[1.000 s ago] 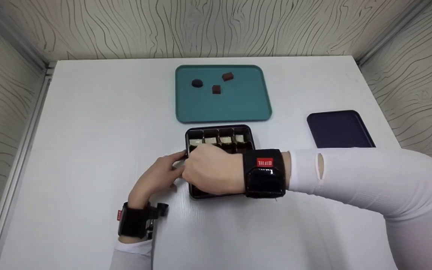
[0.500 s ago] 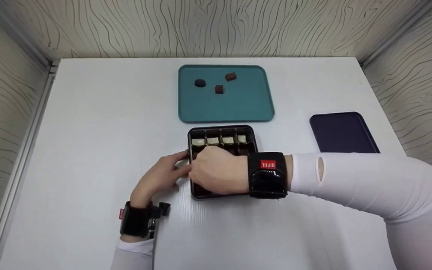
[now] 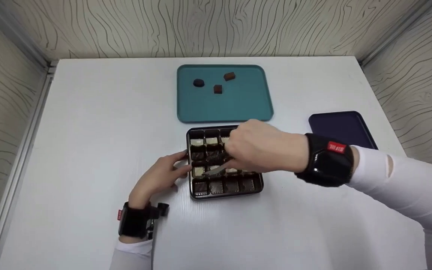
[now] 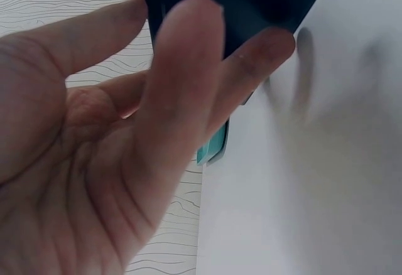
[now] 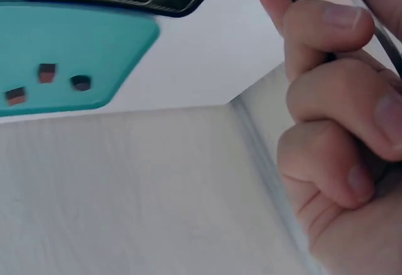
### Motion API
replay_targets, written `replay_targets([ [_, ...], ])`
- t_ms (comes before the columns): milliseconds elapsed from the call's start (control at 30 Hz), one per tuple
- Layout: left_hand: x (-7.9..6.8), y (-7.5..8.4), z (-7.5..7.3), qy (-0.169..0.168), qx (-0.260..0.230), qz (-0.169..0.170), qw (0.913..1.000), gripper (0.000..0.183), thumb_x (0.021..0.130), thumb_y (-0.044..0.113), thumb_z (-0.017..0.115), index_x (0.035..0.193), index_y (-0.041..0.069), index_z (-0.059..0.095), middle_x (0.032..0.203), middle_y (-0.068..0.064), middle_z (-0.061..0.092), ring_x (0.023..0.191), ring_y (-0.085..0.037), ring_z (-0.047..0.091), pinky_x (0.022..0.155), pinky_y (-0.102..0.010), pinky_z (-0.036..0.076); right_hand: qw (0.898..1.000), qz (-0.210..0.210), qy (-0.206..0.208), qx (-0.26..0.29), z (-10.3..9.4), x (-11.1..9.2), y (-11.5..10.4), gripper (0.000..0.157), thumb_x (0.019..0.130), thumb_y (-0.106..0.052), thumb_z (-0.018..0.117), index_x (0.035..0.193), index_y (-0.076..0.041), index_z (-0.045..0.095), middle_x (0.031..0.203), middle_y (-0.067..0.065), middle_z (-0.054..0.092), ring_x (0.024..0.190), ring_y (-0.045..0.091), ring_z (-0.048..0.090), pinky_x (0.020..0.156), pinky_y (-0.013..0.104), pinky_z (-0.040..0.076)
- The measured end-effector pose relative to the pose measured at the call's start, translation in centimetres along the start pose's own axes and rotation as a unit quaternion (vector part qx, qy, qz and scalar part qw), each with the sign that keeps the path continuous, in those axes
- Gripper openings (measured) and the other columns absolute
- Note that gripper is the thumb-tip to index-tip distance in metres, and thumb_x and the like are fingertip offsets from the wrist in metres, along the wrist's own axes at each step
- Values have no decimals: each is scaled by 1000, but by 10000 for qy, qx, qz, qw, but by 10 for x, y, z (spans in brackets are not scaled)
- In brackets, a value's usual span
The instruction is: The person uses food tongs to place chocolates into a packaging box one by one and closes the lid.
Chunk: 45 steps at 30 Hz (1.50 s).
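Black around pale and dark pieces (image 3: 231, 186), the box (image 3: 226, 196) touches the loose-fingered left grip (image 3: 158, 176); the right grip (image 3: 263, 148) clasps tweezers (image 3: 216, 171).

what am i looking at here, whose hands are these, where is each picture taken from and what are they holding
There is no robot here, just a person's two bare hands. The wide picture comes from a camera worn on the head, looking forward and down; the two close ones come from cameras on the wrists. On the white table sits a dark box with small compartments holding pale and dark pieces. Beyond it, a teal tray carries three small dark pieces; a dark purple tray lies to the right. The left hand touches the box's left side. The right hand holds a thin metal tool, apparently tweezers, over the box.
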<state>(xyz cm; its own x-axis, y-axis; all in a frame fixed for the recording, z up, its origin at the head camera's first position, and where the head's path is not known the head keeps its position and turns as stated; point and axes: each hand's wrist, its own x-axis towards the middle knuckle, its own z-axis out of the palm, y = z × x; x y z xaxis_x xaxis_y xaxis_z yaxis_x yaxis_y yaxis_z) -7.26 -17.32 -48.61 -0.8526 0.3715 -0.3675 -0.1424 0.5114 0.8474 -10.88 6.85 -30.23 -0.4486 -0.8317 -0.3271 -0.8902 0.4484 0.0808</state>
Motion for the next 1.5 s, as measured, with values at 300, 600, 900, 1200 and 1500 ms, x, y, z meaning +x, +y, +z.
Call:
replay_targets([
  [300,1,1,-1,-13,-49,12,10000,63,107,28,61,161,5,40,140,-21,69,82,-20,75,64,-29,59,9809,1240,1435,433,29,-34,59,36,101,-35,70,80,-6,64,59,6,59,51,22,56,50,41,50],
  [600,2,-1,0,-14,-59,47,10000,63,107,26,60,162,2,38,130,-22,73,63,-21,74,71,-29,60,9515,2463,1640,843,77,-15,115,37,102,-28,69,108,8,72,88,24,77,78,39,74,67,52,61],
  [900,1,-4,1,-32,-148,60,9999,63,107,26,60,161,1,39,125,-22,75,75,-21,75,65,-30,58,9394,2835,1296,1430,115,20,153,38,105,-32,65,95,4,69,78,20,70,67,31,65,68,48,56],
  [1200,2,0,3,26,-99,59,9999,62,107,26,61,161,4,40,130,-23,73,60,-21,72,71,-30,59,9366,3048,967,1436,114,50,165,41,106,-37,63,93,2,68,79,16,65,73,30,61,74,46,52],
  [1500,3,3,6,12,-55,59,10000,62,107,27,61,161,5,41,140,-23,67,57,-22,72,72,-29,59,9408,3039,793,1273,110,58,166,45,106,-38,62,74,-10,49,66,-1,35,65,19,39,65,36,33],
])
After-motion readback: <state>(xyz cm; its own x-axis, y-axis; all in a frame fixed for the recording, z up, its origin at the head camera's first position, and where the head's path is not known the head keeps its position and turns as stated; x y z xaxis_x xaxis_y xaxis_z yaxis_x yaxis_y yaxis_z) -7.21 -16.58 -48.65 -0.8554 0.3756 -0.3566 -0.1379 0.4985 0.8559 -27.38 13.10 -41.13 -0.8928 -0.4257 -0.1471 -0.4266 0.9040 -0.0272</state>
